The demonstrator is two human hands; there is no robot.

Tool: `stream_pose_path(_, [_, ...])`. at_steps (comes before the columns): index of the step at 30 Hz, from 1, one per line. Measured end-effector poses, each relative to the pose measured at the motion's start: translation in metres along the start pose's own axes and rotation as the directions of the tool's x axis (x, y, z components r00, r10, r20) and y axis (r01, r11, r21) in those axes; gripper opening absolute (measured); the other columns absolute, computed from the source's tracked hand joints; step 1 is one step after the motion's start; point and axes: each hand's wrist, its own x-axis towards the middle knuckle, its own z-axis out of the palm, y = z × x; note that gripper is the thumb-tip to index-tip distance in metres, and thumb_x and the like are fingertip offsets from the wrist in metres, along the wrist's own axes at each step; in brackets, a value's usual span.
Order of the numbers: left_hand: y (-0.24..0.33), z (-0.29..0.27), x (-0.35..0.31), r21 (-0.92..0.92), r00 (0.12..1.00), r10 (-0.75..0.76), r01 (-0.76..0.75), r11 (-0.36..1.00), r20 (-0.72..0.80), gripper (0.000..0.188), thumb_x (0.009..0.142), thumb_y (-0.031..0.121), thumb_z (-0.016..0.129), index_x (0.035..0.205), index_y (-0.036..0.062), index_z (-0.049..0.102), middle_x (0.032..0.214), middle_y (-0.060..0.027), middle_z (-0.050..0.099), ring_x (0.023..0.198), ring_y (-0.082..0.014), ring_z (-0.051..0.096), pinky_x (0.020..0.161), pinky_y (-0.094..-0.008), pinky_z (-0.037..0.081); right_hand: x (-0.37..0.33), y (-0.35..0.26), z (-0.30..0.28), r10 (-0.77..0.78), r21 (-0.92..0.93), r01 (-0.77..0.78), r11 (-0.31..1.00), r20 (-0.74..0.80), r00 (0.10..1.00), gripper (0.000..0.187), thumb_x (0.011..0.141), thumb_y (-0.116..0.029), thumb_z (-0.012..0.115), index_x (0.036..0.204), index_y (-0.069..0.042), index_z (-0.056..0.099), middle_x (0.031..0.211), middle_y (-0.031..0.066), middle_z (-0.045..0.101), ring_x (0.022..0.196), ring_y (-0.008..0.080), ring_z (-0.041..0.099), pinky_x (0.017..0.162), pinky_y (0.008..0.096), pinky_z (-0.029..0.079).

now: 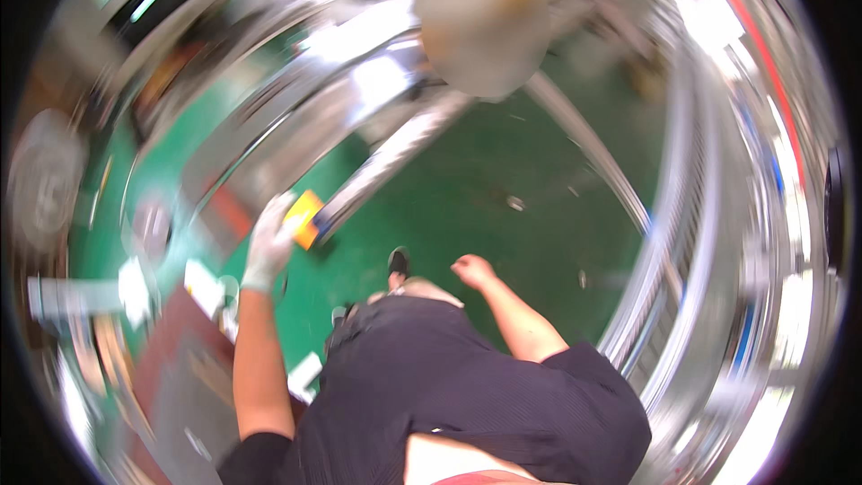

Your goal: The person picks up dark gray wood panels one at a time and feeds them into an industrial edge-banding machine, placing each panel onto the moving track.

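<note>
In a white glove, my left hand [268, 244] is out to the left, its fingers and thumb closed around a small yellow block-shaped thing [306, 219]. Blur hides what kind of thing it is. Just beyond it, the blue-tipped end of a silver metal bar [386, 160] appears close to the yellow thing; whether they touch I cannot tell. My bare right hand [471, 270] hangs in front of my body over the green floor, with its fingers curled and nothing visible in them.
Motion smears most of the surroundings. A pale round-ended object [485, 31] stands ahead, with a second bar [588, 148] slanting right. Long metal rails [669, 216] run along my right. Brown-and-grey panels [193, 377] are at lower left. Small scraps [514, 203] lie on the green floor [431, 189].
</note>
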Motion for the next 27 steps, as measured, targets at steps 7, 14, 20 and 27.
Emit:
stream_pose_path(7, [-0.066,-0.067,-0.333,0.322,0.714,-0.267,0.574,0.753,-0.648,0.05,0.09,0.021,0.067,0.134,0.0005,0.057,0.135,-0.0216,0.059,0.129,-0.0415,0.051,0.112,-0.0486,0.039,0.018,-0.086,0.056,-0.245,0.206,0.224,0.952,0.079,0.966,0.032,0.096,-0.026,0.065,0.115,0.0,0.07,0.087,0.0025,0.068,0.077,0.0123,0.06,0.072,0.0301,0.05])
stream_pose_path(14, [-0.099,-0.001,-0.519,-0.833,-0.459,-0.697,0.356,0.424,-0.551,0.058,0.095,0.02,0.07,0.142,-0.0046,0.047,0.134,-0.0173,0.059,0.121,-0.0299,0.057,0.095,-0.038,0.051,-0.037,-0.328,0.106,-0.654,0.07,0.704,0.707,0.445,0.613,0.038,0.096,-0.03,0.064,0.121,-0.002,0.069,0.11,0.0161,0.073,0.103,0.0268,0.07,0.091,0.036,0.052])
stream_pose_path(20, [-0.091,0.021,-0.494,-0.965,-0.393,-0.891,-0.032,0.261,-0.228,0.032,0.096,0.034,0.072,0.112,0.0098,0.058,0.09,0.002,0.051,0.075,-0.0098,0.048,0.067,-0.0285,0.047,-0.1,-0.491,0.246,-0.744,0.119,0.908,0.403,0.621,0.248,0.042,0.094,-0.037,0.065,0.118,-0.003,0.071,0.111,0.0183,0.074,0.107,0.0335,0.069,0.094,0.0417,0.053])
stream_pose_path(27, [-0.065,-0.015,-0.525,-0.995,-0.178,-0.979,0.045,0.092,-0.099,0.026,0.097,0.031,0.071,0.101,0.0105,0.057,0.085,-0.0002,0.059,0.071,-0.0139,0.065,0.056,-0.0252,0.05,-0.167,-0.53,0.351,-0.962,-0.148,0.989,0.032,0.262,0.07,0.055,0.09,-0.039,0.067,0.132,-0.005,0.063,0.133,0.0241,0.063,0.123,0.0366,0.062,0.105,0.0437,0.048])
